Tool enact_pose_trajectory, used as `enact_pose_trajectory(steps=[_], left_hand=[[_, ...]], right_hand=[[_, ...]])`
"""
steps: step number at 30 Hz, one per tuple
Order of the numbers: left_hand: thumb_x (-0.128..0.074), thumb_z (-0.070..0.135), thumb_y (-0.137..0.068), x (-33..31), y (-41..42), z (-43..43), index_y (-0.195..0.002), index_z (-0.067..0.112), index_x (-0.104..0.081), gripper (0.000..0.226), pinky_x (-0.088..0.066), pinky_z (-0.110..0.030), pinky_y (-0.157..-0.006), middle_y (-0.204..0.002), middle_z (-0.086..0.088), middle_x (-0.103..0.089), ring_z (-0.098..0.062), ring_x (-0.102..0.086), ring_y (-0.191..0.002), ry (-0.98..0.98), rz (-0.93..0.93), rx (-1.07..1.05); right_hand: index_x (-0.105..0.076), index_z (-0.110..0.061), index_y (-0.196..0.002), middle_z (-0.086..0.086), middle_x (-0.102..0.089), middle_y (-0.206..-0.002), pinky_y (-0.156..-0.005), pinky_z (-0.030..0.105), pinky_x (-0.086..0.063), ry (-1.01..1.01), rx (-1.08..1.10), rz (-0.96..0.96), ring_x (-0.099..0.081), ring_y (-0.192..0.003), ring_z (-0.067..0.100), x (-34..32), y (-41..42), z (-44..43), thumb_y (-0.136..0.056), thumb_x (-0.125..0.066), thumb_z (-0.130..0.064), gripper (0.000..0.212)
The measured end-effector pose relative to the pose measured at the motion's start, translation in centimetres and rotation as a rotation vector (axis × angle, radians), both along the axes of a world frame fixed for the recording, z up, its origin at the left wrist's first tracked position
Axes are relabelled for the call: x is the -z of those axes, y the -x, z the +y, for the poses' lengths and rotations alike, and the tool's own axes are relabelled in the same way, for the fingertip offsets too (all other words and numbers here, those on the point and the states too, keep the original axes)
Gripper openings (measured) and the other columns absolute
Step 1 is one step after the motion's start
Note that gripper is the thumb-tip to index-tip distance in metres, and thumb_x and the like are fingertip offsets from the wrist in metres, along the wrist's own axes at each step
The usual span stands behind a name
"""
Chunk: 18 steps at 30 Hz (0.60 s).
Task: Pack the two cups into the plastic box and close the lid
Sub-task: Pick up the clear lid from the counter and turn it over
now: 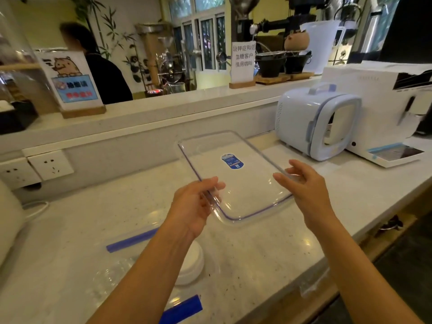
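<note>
I hold a clear rectangular plastic lid (233, 174) with a blue sticker and a blue seal line above the counter. My left hand (198, 204) pinches its near left edge. My right hand (306, 190) touches its right edge with fingers spread. Below my left forearm sits the clear plastic box (149, 265) with blue clips at its far and near sides. Inside it I see a white cup (192, 263) and a clear plastic cup (112, 274), both partly hidden by my arm.
A pale blue mini appliance (315, 122) and a white machine (385, 108) stand at the right. Wall sockets (50, 166) are at the left, a white kettle (9, 228) at the far left. A raised ledge (163, 108) carries signs. A person stands behind it.
</note>
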<state>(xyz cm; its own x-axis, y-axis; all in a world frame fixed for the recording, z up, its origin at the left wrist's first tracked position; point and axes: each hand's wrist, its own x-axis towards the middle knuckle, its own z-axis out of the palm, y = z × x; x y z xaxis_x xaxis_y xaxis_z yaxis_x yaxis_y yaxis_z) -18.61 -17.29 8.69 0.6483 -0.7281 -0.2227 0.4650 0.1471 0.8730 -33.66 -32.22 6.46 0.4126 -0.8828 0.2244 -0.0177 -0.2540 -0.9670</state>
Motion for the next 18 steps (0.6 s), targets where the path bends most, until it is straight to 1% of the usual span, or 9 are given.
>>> enact_pose_trajectory(steps=[2,4,7,10,12,14,15,16,18], left_hand=[[-0.061,0.004,-0.077,0.1,0.0,0.7,-0.074,0.003,-0.062,0.004,-0.047,-0.015,-0.043,-0.058,-0.006,-0.071,-0.007,-0.055,-0.039,0.062,0.022,-0.087],[-0.062,0.003,-0.077,0.4,0.3,1.6,-0.078,0.003,-0.061,0.001,-0.05,-0.016,-0.046,-0.063,-0.007,-0.072,-0.008,-0.057,-0.043,0.127,0.055,-0.167],[-0.064,0.004,-0.072,0.9,1.0,2.7,-0.082,0.007,-0.059,0.012,-0.052,-0.019,-0.056,-0.078,-0.006,-0.071,-0.009,-0.061,-0.055,0.198,0.088,-0.23],[-0.066,0.008,-0.069,1.0,1.8,4.0,-0.087,0.006,-0.062,0.018,-0.05,-0.025,-0.07,-0.085,-0.006,-0.065,-0.013,-0.062,-0.072,0.179,0.055,-0.195],[-0.069,0.013,-0.068,0.9,2.2,5.0,-0.099,0.003,-0.063,0.033,-0.05,-0.027,-0.075,-0.084,-0.005,-0.065,-0.015,-0.063,-0.08,0.134,0.004,-0.172],[-0.069,0.015,-0.07,0.7,2.3,6.3,-0.103,0.005,-0.062,0.035,-0.049,-0.029,-0.08,-0.092,-0.005,-0.069,-0.018,-0.063,-0.092,0.101,-0.053,-0.147],[-0.067,0.014,-0.071,0.6,2.2,7.2,-0.101,0.007,-0.062,0.032,-0.047,-0.03,-0.082,-0.097,-0.004,-0.071,-0.019,-0.063,-0.099,0.104,-0.056,-0.114],[-0.067,0.015,-0.069,0.6,2.1,8.3,-0.1,0.009,-0.063,0.032,-0.046,-0.031,-0.086,-0.103,-0.004,-0.072,-0.02,-0.061,-0.106,0.131,-0.011,-0.07],[-0.073,0.02,-0.062,0.9,1.5,11.3,-0.108,0.009,-0.063,0.049,-0.041,-0.035,-0.096,-0.114,-0.009,-0.068,-0.023,-0.057,-0.115,0.266,0.22,-0.008]], right_hand=[[-0.034,-0.022,-0.137,0.002,-0.046,-0.126,-0.078,0.027,-0.045,-0.06,0.038,-0.022,-0.051,-0.107,0.02,0.2,-1.1,1.2,-0.081,-0.062,-0.035,0.064],[-0.026,-0.027,-0.139,0.004,-0.045,-0.131,-0.082,0.033,-0.048,-0.17,0.019,-0.073,-0.055,-0.105,0.022,0.5,-2.0,2.8,-0.082,-0.06,-0.039,0.067],[-0.023,-0.035,-0.138,0.0,-0.056,-0.117,-0.07,0.025,-0.053,-0.261,-0.134,-0.112,-0.064,-0.088,0.016,1.0,-3.7,5.5,-0.078,-0.062,-0.044,0.072],[-0.02,-0.041,-0.137,-0.006,-0.053,-0.116,-0.073,0.026,-0.051,-0.276,-0.235,-0.146,-0.065,-0.09,0.015,1.0,-5.4,7.8,-0.074,-0.066,-0.044,0.077],[-0.023,-0.039,-0.137,-0.013,-0.059,-0.103,-0.065,0.02,-0.054,-0.252,-0.25,-0.209,-0.071,-0.073,0.008,0.6,-6.2,8.7,-0.075,-0.068,-0.036,0.077],[-0.029,-0.035,-0.136,-0.009,-0.061,-0.098,-0.055,0.018,-0.056,-0.271,-0.252,-0.275,-0.071,-0.065,0.004,0.2,-6.6,9.3,-0.077,-0.068,-0.027,0.071],[-0.032,-0.033,-0.135,-0.003,-0.063,-0.099,-0.056,0.021,-0.057,-0.292,-0.258,-0.302,-0.071,-0.063,0.008,0.0,-6.7,9.5,-0.077,-0.068,-0.023,0.069],[-0.035,-0.032,-0.134,0.002,-0.064,-0.1,-0.06,0.026,-0.059,-0.312,-0.266,-0.319,-0.071,-0.062,0.014,-0.2,-6.8,9.7,-0.078,-0.068,-0.02,0.067],[-0.039,-0.029,-0.133,0.007,-0.066,-0.094,-0.065,0.033,-0.059,-0.35,-0.305,-0.335,-0.068,-0.06,0.017,-0.3,-6.7,9.7,-0.078,-0.067,-0.014,0.063]])
